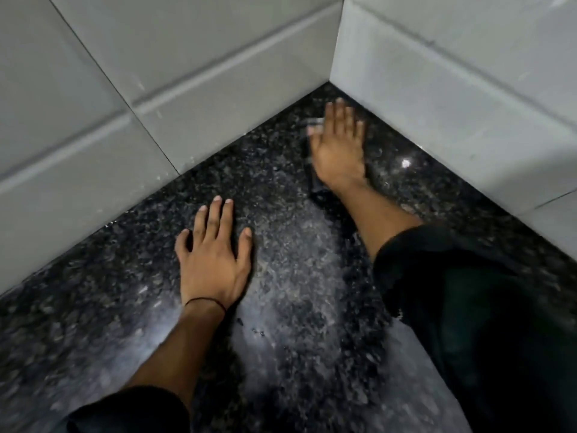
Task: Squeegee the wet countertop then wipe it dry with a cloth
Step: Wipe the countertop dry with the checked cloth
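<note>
The right hand [338, 145] was out at full stretch, deep in the corner, palm down, fingers straight and close together. It pressed flat on a dark object [314, 185] whose edge showed along the thumb side and back past the wrist. That patch was smeared with blur, so it may have been a folded cloth or the body of a squeegee; I could not tell which. The object lay on the countertop [131, 301], just short of where the two tiled walls [218, 51] met.

The forearm ran back bare to a dark sleeve [468, 292] pushed up towards the elbow.

And the left hand [212, 254] was planted nearer, well apart from the right. It was flat on the stone with fingers straight and spread, thumb out wide, holding nothing. A thin black band [206, 300] circled that wrist.

The countertop itself was black speckled granite, glossy. A pale, greyish wet sheen [293, 251] streaked down the middle between the two arms, and a bright glint sat near the right-hand wall. The tiles were plain pale grey with raised ridges.
</note>
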`<move>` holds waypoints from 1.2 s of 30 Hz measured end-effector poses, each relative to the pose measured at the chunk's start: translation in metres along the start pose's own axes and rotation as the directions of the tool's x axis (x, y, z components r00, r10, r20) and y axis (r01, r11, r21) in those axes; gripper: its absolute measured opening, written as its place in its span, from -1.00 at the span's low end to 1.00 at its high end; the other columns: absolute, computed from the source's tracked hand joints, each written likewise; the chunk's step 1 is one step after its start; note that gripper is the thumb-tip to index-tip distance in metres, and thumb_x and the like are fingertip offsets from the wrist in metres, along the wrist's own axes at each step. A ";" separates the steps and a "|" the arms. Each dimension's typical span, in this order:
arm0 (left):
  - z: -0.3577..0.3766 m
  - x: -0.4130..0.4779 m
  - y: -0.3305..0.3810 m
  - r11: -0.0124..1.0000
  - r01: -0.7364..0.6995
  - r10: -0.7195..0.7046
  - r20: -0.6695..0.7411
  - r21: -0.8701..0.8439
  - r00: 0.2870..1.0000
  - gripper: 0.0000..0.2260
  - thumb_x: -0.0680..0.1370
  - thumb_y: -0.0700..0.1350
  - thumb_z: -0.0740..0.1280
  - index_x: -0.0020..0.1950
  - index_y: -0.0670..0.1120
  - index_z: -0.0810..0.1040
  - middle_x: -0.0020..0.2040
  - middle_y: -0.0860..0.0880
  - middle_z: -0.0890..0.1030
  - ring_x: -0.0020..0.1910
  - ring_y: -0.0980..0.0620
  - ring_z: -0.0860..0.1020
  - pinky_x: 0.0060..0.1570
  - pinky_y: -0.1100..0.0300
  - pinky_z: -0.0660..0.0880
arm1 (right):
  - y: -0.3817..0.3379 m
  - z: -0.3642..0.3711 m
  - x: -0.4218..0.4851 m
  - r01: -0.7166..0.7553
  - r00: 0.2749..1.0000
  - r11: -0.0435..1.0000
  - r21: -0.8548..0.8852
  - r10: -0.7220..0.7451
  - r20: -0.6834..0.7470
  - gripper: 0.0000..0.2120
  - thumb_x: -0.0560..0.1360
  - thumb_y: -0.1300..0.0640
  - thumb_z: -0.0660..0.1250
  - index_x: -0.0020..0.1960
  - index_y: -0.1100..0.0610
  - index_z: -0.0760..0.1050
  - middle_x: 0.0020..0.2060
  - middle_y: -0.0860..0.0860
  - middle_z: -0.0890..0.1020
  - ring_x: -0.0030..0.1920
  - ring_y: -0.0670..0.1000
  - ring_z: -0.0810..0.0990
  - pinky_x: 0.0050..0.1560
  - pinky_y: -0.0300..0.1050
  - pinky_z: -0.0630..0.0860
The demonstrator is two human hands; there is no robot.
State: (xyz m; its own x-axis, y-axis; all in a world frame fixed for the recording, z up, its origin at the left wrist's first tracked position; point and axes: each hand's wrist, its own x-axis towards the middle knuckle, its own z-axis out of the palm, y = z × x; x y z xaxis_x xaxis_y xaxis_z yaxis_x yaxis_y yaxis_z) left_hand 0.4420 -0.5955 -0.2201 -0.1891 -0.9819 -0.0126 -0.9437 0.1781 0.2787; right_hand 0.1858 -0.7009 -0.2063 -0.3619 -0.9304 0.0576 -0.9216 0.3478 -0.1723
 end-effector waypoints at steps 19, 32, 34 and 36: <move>0.005 0.006 -0.003 0.989 0.148 -0.148 -0.043 -0.011 0.988 -0.48 0.64 0.08 -0.16 0.60 0.00 -0.09 0.61 0.07 -0.09 0.58 0.05 -0.10 0.52 -0.06 -0.03 | 0.056 -0.016 0.047 0.118 0.986 0.974 -0.192 -0.138 -0.093 -0.63 0.65 0.01 0.05 0.26 0.20 0.47 0.18 0.28 0.50 0.15 0.28 0.44 0.17 0.14 0.39; 0.005 0.007 -0.003 0.986 0.166 -0.167 -0.047 -0.029 0.985 -0.48 0.65 0.08 -0.14 0.60 0.01 -0.12 0.60 0.09 -0.11 0.58 0.08 -0.13 0.53 -0.01 -0.08 | 0.024 0.000 0.046 0.545 0.837 0.838 0.038 -0.546 0.024 -0.52 0.66 -0.02 0.00 0.53 0.09 0.28 0.52 0.07 0.31 0.56 0.05 0.07 0.56 0.14 0.06; 0.005 0.006 -0.002 0.986 0.165 -0.166 -0.058 -0.026 0.984 -0.48 0.65 0.08 -0.14 0.60 0.01 -0.11 0.60 0.09 -0.11 0.58 0.08 -0.12 0.53 -0.01 -0.08 | 0.027 0.005 0.067 0.182 0.977 0.983 -0.028 -0.184 -0.109 -0.52 0.64 0.10 0.06 0.51 0.27 0.28 0.49 0.20 0.32 0.56 0.21 0.11 0.54 0.15 0.10; 0.005 0.006 -0.002 0.986 0.165 -0.167 -0.064 -0.028 0.984 -0.47 0.64 0.09 -0.16 0.60 0.01 -0.11 0.60 0.09 -0.11 0.58 0.08 -0.13 0.52 -0.01 -0.08 | 0.000 0.010 0.067 -0.073 0.987 0.997 0.017 0.074 -0.143 -0.52 0.66 0.13 0.01 0.52 0.32 0.23 0.50 0.23 0.29 0.55 0.22 0.13 0.55 0.09 0.07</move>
State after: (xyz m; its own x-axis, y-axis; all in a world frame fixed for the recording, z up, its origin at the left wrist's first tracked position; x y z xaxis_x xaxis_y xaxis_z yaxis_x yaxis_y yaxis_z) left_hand 0.4410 -0.6018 -0.2256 -0.0113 -0.9999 0.0024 -0.9540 0.0115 0.2997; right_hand 0.1624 -0.7643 -0.2119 -0.4459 -0.8757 0.1850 -0.8903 0.4127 -0.1924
